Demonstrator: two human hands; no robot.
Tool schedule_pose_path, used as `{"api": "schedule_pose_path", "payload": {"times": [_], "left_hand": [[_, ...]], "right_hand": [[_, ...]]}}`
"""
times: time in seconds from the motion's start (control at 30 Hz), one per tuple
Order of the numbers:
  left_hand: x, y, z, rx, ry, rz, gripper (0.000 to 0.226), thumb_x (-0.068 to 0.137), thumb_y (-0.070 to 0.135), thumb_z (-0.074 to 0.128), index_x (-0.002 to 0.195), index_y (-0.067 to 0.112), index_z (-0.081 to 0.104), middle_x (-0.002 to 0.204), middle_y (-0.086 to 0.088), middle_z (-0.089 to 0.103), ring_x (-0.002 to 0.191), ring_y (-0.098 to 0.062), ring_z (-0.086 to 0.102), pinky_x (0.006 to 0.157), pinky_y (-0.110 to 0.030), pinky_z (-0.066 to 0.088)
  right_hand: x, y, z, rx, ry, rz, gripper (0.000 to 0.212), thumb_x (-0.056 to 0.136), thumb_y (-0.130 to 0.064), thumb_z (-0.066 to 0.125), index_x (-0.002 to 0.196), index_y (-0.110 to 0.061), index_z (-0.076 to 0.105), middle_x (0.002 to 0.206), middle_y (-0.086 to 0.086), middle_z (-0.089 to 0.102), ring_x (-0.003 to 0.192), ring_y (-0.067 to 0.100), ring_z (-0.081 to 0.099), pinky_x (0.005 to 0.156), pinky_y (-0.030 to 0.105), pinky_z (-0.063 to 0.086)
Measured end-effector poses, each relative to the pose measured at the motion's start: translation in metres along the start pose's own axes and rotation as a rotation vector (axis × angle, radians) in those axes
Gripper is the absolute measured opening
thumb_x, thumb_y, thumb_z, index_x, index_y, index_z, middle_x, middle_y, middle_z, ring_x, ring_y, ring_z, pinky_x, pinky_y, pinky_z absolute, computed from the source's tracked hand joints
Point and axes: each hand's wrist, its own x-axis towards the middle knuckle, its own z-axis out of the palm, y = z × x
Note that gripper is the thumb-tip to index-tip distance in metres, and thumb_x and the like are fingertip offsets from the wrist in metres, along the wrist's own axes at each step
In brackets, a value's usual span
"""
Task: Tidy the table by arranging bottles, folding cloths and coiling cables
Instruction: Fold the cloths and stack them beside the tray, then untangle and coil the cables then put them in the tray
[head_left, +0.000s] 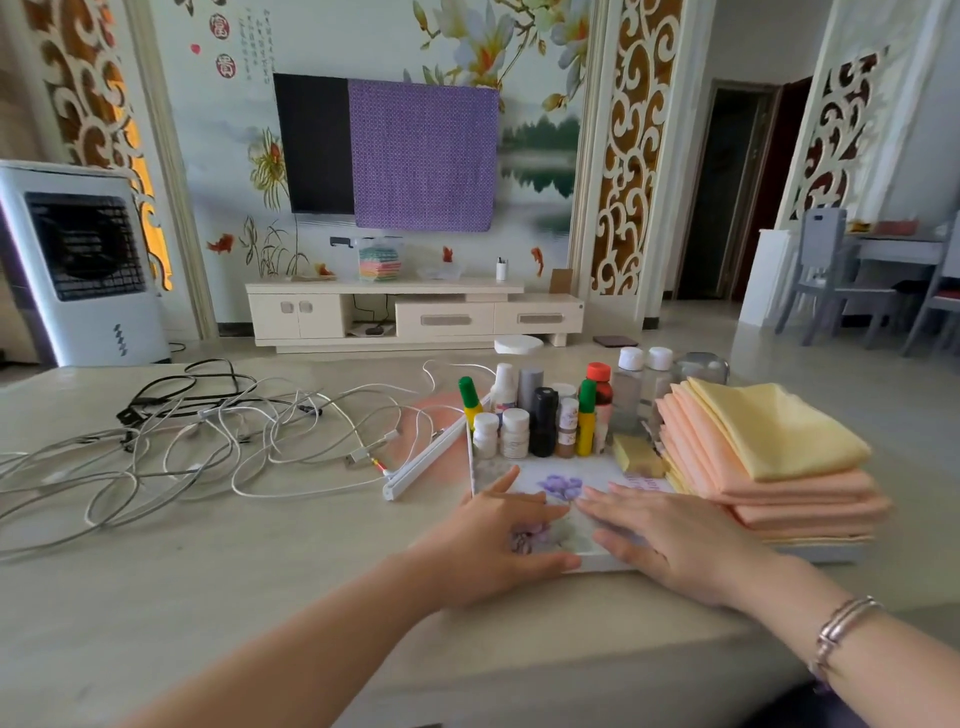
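both hands lie flat on a floral tray (561, 491) at the table's (260, 597) near edge. the left hand (498, 540) has its fingers straight and a little spread, thumb along the tray's front rim, forefinger pointing up its left side. the right hand (670, 540) has its fingers straight and close together, palm down on the tray's right part; a bracelet (841, 629) sits on that wrist

bottles (545, 415) stand upright in a tight cluster at the tray's far end: two yellow ones with green caps, a black one, white ones, a red-capped one, two clear ones with white caps. their labels are too small and blurred to read

folded cloths (769, 457) are stacked on the tray's right side, peach below, yellow on top. a small yellow block (636, 454) lies between bottles and cloths

cables (208, 441), white and black, lie tangled and uncoiled on the table to the left. a white bar (431, 452) lies slantwise between cables and tray

red seal characters on the far wall (223, 47), beside faint vertical script i cannot read
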Motion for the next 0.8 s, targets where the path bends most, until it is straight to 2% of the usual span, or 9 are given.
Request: {"api": "schedule_pose_path", "payload": {"times": [0.07, 0.2, 0.27, 0.33, 0.4, 0.47, 0.5, 0.63, 0.8], "left_hand": [[0.011, 0.000, 0.001, -0.001, 0.011, -0.034, 0.067, 0.078, 0.065, 0.061, 0.139, 0.038, 0.047, 0.140, 0.011, 0.052, 0.143, 0.000, 0.002, 0.116, -0.019, 0.005], [0.028, -0.003, 0.003, 0.001, 0.017, -0.089, 0.068, 0.078, 0.062, 0.063, 0.139, 0.039, 0.045, 0.138, 0.017, 0.052, 0.146, -0.003, -0.001, 0.119, -0.029, 0.014], [0.031, -0.006, 0.004, 0.009, 0.029, -0.086, 0.068, 0.077, 0.063, 0.064, 0.139, 0.038, 0.047, 0.137, 0.019, 0.052, 0.145, 0.000, 0.000, 0.118, -0.024, 0.013], [0.031, -0.009, 0.004, 0.012, 0.037, -0.062, 0.067, 0.076, 0.066, 0.063, 0.135, 0.037, 0.051, 0.135, 0.021, 0.054, 0.141, 0.005, 0.002, 0.114, -0.018, 0.013], [0.031, -0.009, 0.003, -0.026, 0.057, -0.038, 0.063, 0.076, 0.069, 0.059, 0.127, 0.033, 0.058, 0.126, 0.020, 0.059, 0.136, 0.011, 0.011, 0.110, -0.014, 0.015], [0.033, -0.007, -0.001, -0.094, 0.115, -0.033, 0.050, 0.084, 0.063, 0.054, 0.118, 0.028, 0.064, 0.110, 0.016, 0.063, 0.122, 0.013, 0.031, 0.108, -0.014, 0.023], [0.034, -0.008, -0.005, -0.099, 0.166, -0.046, 0.042, 0.088, 0.058, 0.053, 0.115, 0.028, 0.067, 0.106, 0.016, 0.064, 0.117, 0.009, 0.039, 0.104, -0.017, 0.030], [0.038, -0.022, -0.027, 0.095, 0.404, -0.194, 0.020, 0.093, 0.027, 0.056, 0.109, 0.024, 0.068, 0.109, 0.012, 0.063, 0.111, -0.014, 0.050, 0.094, -0.031, 0.040], [0.035, -0.050, -0.044, 0.325, 0.358, -0.487, 0.036, 0.089, 0.023, 0.053, 0.125, 0.022, 0.052, 0.131, 0.005, 0.049, 0.121, -0.024, 0.042, 0.099, -0.035, 0.037]], "right_hand": [[0.007, 0.011, -0.001, 0.009, -0.001, 0.001, 0.073, 0.081, -0.077, 0.002, 0.146, -0.050, 0.023, 0.150, -0.035, 0.016, 0.140, -0.011, 0.012, 0.111, 0.020, 0.024], [0.021, 0.029, 0.002, 0.013, 0.012, 0.010, 0.073, 0.082, -0.079, 0.002, 0.145, -0.050, 0.025, 0.148, -0.037, 0.018, 0.139, -0.013, 0.013, 0.113, 0.021, 0.026], [0.023, 0.033, 0.003, 0.053, 0.012, 0.022, 0.074, 0.082, -0.080, 0.005, 0.143, -0.049, 0.031, 0.147, -0.036, 0.025, 0.138, -0.014, 0.018, 0.113, 0.021, 0.027], [0.026, 0.031, 0.001, 0.155, 0.046, 0.060, 0.069, 0.084, -0.079, 0.012, 0.134, -0.046, 0.046, 0.139, -0.031, 0.045, 0.129, -0.011, 0.036, 0.106, 0.025, 0.037], [0.033, 0.027, -0.001, 0.169, 0.202, 0.130, 0.048, 0.091, -0.063, 0.028, 0.115, -0.036, 0.059, 0.116, -0.019, 0.062, 0.108, 0.000, 0.053, 0.088, 0.029, 0.047], [0.045, 0.021, -0.007, 0.026, 0.376, 0.253, 0.024, 0.094, -0.042, 0.041, 0.105, -0.028, 0.057, 0.102, -0.010, 0.060, 0.098, 0.012, 0.055, 0.077, 0.030, 0.045], [0.051, 0.018, -0.010, -0.034, 0.388, 0.333, 0.021, 0.094, -0.036, 0.045, 0.108, -0.024, 0.054, 0.103, -0.005, 0.058, 0.098, 0.015, 0.054, 0.077, 0.030, 0.043], [0.078, 0.015, -0.018, -0.114, 0.065, 0.636, 0.046, 0.091, -0.031, 0.057, 0.130, -0.013, 0.040, 0.128, 0.012, 0.049, 0.116, 0.027, 0.049, 0.092, 0.034, 0.044], [0.100, 0.019, -0.012, -0.217, 0.016, 0.758, 0.045, 0.095, -0.016, 0.050, 0.138, -0.013, 0.036, 0.135, 0.017, 0.047, 0.124, 0.032, 0.040, 0.092, 0.035, 0.043]]}}
